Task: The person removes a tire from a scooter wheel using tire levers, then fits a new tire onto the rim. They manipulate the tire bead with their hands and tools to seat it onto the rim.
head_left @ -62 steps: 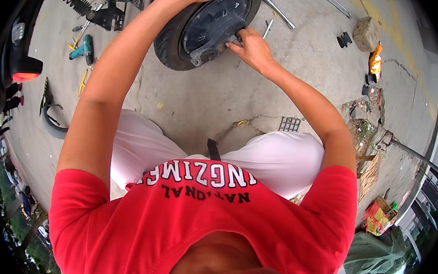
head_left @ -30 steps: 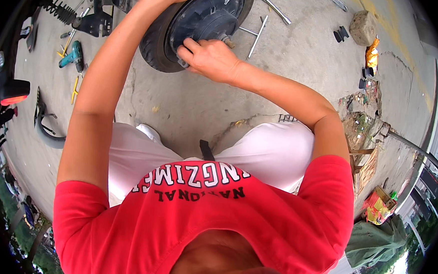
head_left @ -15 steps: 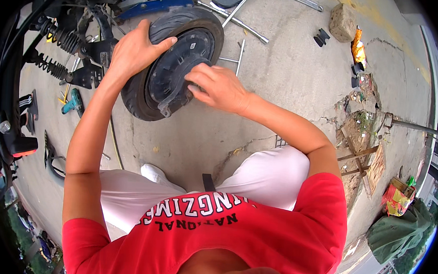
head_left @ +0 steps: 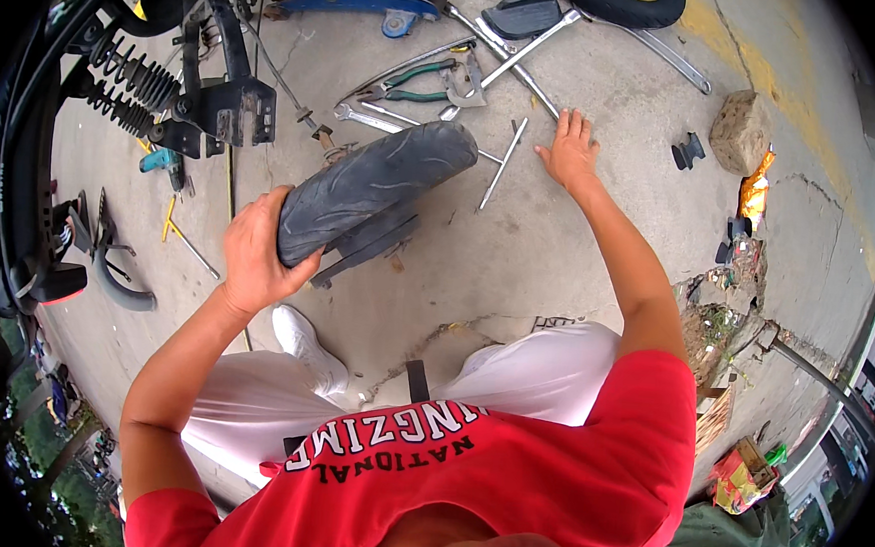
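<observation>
A black-tyred scooter wheel [head_left: 377,192] stands on its tread on the concrete in front of me, its dark hub facing right. My left hand [head_left: 261,248] grips the tyre's near left side, thumb along the edge and fingers over the tread. Farther out to the right, my right hand [head_left: 570,153] is empty and open, fingers stretched, close over the floor. A steel cross-shaped lug wrench [head_left: 518,66] lies just beyond it. A thin metal T-shaped tool [head_left: 502,165] lies between that hand and the wheel.
Green-handled pliers [head_left: 417,84] and a spanner [head_left: 367,119] lie beyond the wheel. At left are a scooter's shock absorber [head_left: 139,75] and a teal power drill [head_left: 164,164]. A loose tyre [head_left: 629,2], a stone block [head_left: 740,132] and broken ground lie to the right.
The wheel has swung from lying tilted, hub toward me, to standing upright. My right hand has let go of its hub and moved out to the right, opening; my left hand has shifted nearer.
</observation>
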Demonstrator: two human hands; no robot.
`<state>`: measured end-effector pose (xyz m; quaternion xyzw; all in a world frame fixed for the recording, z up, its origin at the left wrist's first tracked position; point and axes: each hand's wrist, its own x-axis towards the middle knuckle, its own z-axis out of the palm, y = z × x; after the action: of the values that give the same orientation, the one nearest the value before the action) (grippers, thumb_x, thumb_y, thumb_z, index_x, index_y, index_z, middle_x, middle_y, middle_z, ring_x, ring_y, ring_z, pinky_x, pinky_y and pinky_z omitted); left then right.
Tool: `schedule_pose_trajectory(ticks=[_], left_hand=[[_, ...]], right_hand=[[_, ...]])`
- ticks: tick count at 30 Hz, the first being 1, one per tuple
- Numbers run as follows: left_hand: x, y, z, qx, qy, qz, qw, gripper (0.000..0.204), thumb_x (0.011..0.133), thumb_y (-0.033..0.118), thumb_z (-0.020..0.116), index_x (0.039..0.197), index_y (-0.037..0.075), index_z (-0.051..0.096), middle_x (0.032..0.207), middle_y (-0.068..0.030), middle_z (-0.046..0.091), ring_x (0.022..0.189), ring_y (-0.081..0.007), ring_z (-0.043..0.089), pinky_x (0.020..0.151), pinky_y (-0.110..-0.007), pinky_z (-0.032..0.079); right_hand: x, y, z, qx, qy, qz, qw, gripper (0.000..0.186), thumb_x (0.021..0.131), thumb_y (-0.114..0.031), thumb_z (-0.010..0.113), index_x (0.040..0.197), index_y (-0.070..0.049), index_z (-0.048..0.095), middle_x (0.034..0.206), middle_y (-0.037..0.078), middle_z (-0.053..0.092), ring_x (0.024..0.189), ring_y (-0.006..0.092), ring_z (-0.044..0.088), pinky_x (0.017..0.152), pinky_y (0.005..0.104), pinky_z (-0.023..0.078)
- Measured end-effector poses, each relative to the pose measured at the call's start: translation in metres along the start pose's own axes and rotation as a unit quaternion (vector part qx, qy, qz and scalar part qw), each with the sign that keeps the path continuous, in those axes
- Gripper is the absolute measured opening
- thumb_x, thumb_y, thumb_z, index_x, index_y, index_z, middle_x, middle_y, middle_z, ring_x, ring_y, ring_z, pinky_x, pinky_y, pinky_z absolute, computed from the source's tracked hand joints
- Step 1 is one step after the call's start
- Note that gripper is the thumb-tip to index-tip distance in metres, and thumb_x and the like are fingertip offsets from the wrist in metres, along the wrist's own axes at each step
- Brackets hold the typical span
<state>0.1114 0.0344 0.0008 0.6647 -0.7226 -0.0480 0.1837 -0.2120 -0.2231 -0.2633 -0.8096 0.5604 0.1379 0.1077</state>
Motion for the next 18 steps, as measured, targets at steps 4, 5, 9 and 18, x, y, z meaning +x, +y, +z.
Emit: schedule_pose_trajectory(ticks=[4, 5, 9, 18], left_hand=[[0.005, 0.009, -0.001, 0.018, -0.004, -0.005, 1.0, 0.072, 0.057, 0.022, 0.076, 0.119, -0.001, 0.049, 0.089, -0.0159, 0.058, 0.074, -0.0342, 0.057, 0.068, -0.04, 0.047], [0.005, 0.011, -0.001, 0.019, -0.006, -0.012, 1.0, 0.072, 0.056, 0.023, 0.076, 0.119, 0.0, 0.049, 0.089, -0.0156, 0.057, 0.074, -0.0341, 0.057, 0.068, -0.04, 0.047], [0.003, 0.026, 0.007, 0.014, 0.008, -0.016, 1.0, 0.074, 0.054, 0.025, 0.078, 0.119, 0.002, 0.05, 0.088, -0.0139, 0.056, 0.072, -0.033, 0.056, 0.067, -0.04, 0.046], [-0.03, 0.015, 0.006, 0.01, 0.04, -0.042, 0.998, 0.071, 0.054, 0.026, 0.076, 0.116, 0.003, 0.051, 0.087, -0.0147, 0.056, 0.074, -0.035, 0.056, 0.068, -0.041, 0.047]], right_hand=[[0.006, -0.001, -0.023, 0.008, -0.099, 0.001, 0.995, 0.094, 0.086, -0.044, 0.065, 0.151, -0.009, 0.009, 0.157, 0.016, 0.009, 0.144, 0.0357, 0.015, 0.106, 0.0569, 0.033], [0.012, 0.001, -0.024, 0.004, -0.121, -0.013, 0.993, 0.094, 0.086, -0.043, 0.065, 0.151, -0.009, 0.008, 0.157, 0.016, 0.008, 0.144, 0.0357, 0.013, 0.106, 0.0563, 0.033], [0.03, 0.016, -0.038, -0.055, -0.159, -0.053, 0.984, 0.086, 0.085, -0.034, 0.067, 0.149, -0.007, 0.016, 0.154, 0.018, 0.019, 0.137, 0.0364, 0.03, 0.103, 0.0509, 0.039], [0.019, -0.072, -0.035, 0.061, 0.097, -0.415, 0.902, 0.015, 0.078, -0.016, 0.065, 0.088, -0.006, 0.062, 0.094, 0.013, 0.06, 0.097, 0.0316, 0.059, 0.08, 0.0427, 0.05]])
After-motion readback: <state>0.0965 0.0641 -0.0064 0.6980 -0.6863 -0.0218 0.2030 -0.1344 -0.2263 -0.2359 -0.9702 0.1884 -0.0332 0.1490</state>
